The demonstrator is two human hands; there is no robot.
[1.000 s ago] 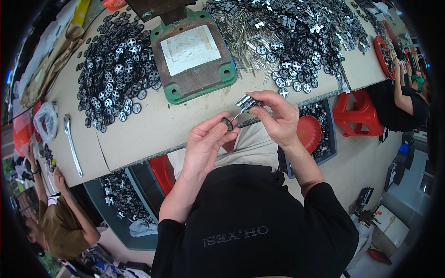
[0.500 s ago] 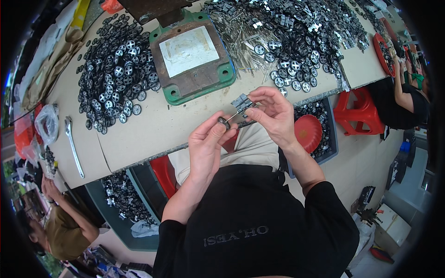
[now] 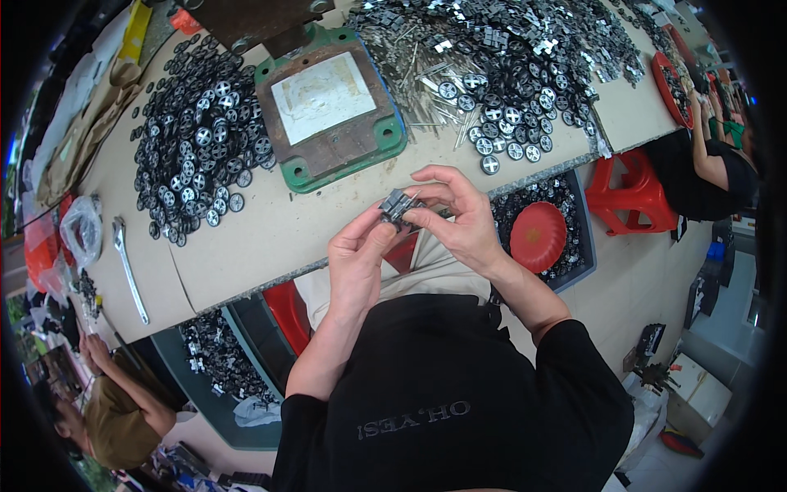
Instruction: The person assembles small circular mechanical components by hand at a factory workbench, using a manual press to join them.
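Right hand (image 3: 466, 225) has come closer to left hand (image 3: 357, 256), both pinching the block (image 3: 395, 203) between them, nearside of the press (image 3: 341, 156)

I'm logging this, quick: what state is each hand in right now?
Left hand: closed at the grey part's left end, exact grip hidden.
Right hand: closed, holding the grey part.

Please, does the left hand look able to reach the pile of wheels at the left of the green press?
Probably yes: across the tabletop, nothing seems to stand between the left hand and the pile of wheels. But it is busy at the small grey part, which the right hand also holds.
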